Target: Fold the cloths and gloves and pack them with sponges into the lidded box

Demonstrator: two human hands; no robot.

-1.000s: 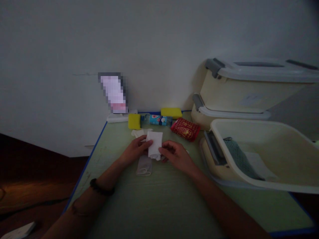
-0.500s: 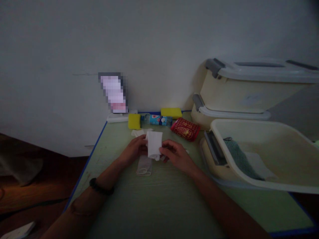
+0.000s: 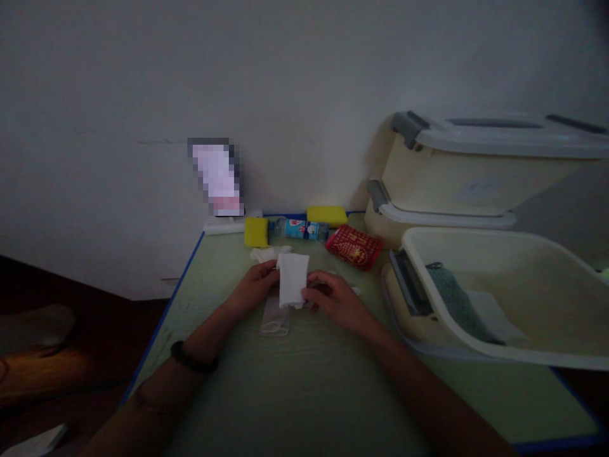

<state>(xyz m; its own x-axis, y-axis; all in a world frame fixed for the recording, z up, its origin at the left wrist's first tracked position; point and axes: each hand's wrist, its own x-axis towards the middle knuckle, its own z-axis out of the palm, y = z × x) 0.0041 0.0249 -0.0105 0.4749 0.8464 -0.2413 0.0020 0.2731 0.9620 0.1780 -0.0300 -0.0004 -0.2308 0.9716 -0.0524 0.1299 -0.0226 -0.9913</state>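
Between my two hands, a small white folded cloth (image 3: 294, 279) is held up above the table, its flat side facing me. My left hand (image 3: 255, 285) pinches its left edge, with the fingers partly behind it. On the right edge, the thumb and fingers of my right hand (image 3: 337, 301) close on the cloth. Under it lies a whitish, thin fabric piece (image 3: 275, 321) with a banded end toward me, partly covered. Another white fabric piece (image 3: 266, 254) rests just behind my left hand.
Along the back lie a yellow sponge (image 3: 257, 232), a plastic bottle (image 3: 301, 229), another yellow sponge (image 3: 327, 216) and a red packet (image 3: 354, 247). A phone (image 3: 216, 178) leans on the wall. At right stand a cream bin (image 3: 504, 238) holding green and white cloths, and lidded boxes (image 3: 457, 184).
The folded cloth has shifted slightly left and turned a little, and its lower edge looks straighter. Both hands moved slightly with it and keep their grip.
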